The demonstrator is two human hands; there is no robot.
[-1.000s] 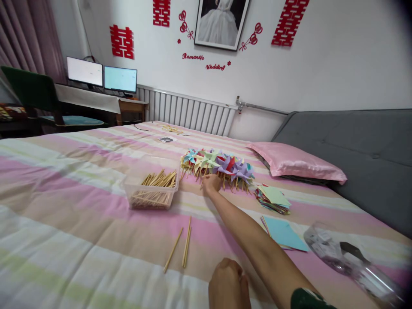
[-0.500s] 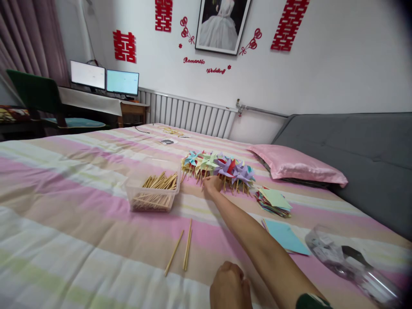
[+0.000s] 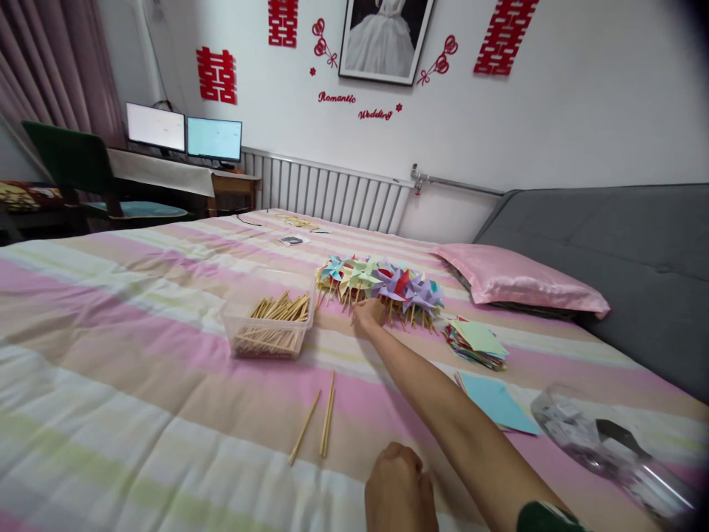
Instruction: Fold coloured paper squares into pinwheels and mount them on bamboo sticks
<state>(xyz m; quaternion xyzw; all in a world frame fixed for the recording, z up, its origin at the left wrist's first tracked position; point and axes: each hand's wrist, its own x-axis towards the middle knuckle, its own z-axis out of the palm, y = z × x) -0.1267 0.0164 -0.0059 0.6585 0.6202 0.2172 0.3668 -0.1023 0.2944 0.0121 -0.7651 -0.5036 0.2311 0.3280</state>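
Note:
My right hand (image 3: 369,314) reaches forward to a cluster of paper pinwheels (image 3: 408,287) on wooden sticks. Its fingers are closed at the sticks, seemingly around one pinwheel's stick; the fingertips are partly hidden. The pinwheels are purple, pale green, blue and red. Close to me, my left hand (image 3: 399,488) is curled closed above the bed, and whatever it may hold is hidden. Left of it lie several loose wooden sticks (image 3: 326,423) on the striped bedspread. A clear plastic box (image 3: 228,325) filled with wooden sticks (image 3: 281,307) stands left of the pinwheels.
Right of the pinwheels lie a stack of coloured paper squares (image 3: 481,341) and some blue sheets (image 3: 501,405). A clear plastic container (image 3: 559,414) lies at the lower right. A pink pillow (image 3: 526,277) rests against the grey headboard (image 3: 603,229).
The view has shifted slightly, so everything on the bed appears a little further right and higher. My right hand stays at the pinwheels and my left hand remains curled near me.

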